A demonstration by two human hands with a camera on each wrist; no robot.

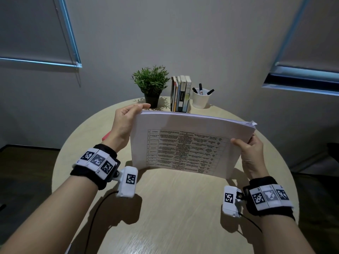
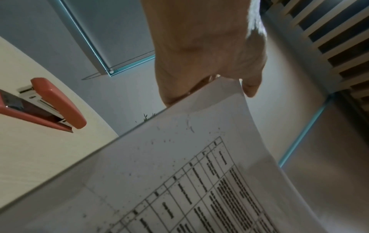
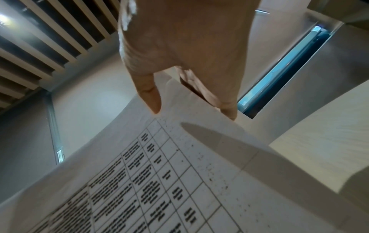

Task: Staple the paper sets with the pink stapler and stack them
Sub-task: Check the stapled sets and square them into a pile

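The paper stack (image 1: 190,143) stands on its lower edge on the round table (image 1: 165,208), tilted back. At the stack's right edge the right hand (image 1: 251,154) pinches it, thumb in front. At its upper left corner the left hand (image 1: 124,125) grips likewise. Both should loosen slightly and tap the edge square. Left of the stack lies the pink stapler (image 2: 43,104), untouched; beyond stand books (image 1: 180,93).

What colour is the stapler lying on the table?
Pink, salmon-toned stapler; the left wrist view shows it best.
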